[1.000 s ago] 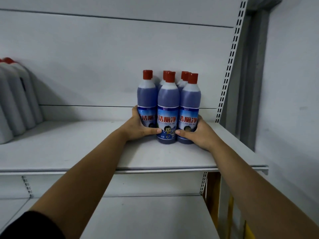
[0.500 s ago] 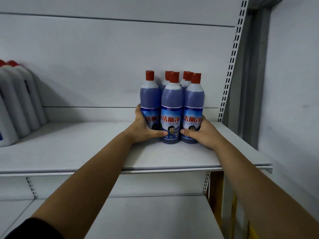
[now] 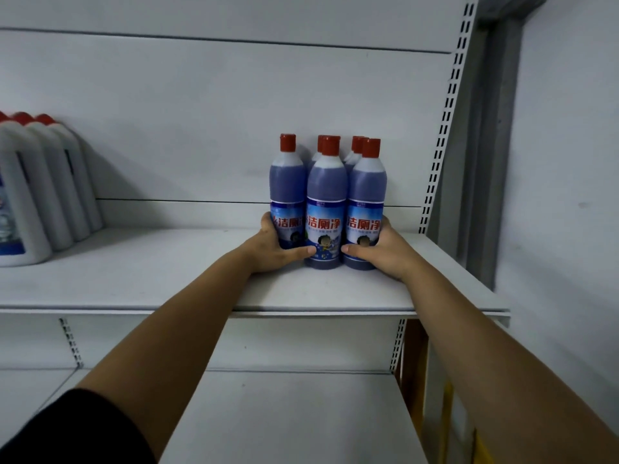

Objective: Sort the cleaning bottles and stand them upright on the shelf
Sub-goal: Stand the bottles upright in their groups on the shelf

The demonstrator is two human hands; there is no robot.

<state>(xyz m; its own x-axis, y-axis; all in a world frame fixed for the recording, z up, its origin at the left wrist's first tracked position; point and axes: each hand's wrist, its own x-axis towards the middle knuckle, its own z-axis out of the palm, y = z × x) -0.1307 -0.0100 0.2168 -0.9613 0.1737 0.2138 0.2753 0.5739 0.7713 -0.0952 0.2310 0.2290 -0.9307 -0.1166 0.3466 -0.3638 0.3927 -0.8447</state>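
Together, left hand (image 3: 272,250) and right hand (image 3: 383,253) curl their fingers round upright purple bottles (image 3: 326,195) on the shelf (image 3: 134,279).

The bottle cluster (image 3: 326,209) stands right on the shelf (image 3: 167,279), jugs (image 3: 33,202) well left.

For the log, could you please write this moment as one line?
left hand, right hand: grip blue bottles | bottles: upright | on shelf

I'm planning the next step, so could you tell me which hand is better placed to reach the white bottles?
Left, probably. The left hand cups the left side of the blue bottles, nearer the white bottles; the right hand sits beyond the cluster.
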